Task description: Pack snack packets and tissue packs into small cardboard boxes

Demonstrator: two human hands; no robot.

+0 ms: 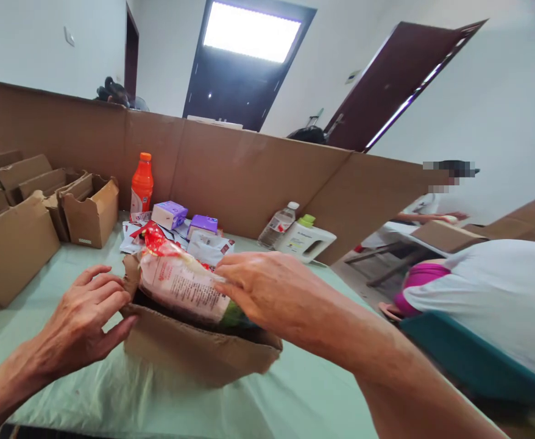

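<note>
A cardboard box (198, 347) with its top uncovered stands on the table in front of me. A printed plastic food bag (183, 286), whitish with a red end and a green patch, lies tilted in the box and rises above its rim. My right hand (258, 286) reaches over the box, thumb and fingers pinched on the bag's upper side. At the box's left corner is my left hand (89, 317), fingers loosely bent and thumb apart; it looks to be at the cardboard edge without a firm grip. The bag's lower part is hidden inside the box.
Behind the box are an orange bottle (142, 183), purple tissue packs (170, 214), white sachets (208, 245), a clear bottle (279, 224) and a white jug (304, 241). Several cardboard boxes (11, 250) stand left. A cardboard screen (240, 177) borders the table; a person (491, 292) is right.
</note>
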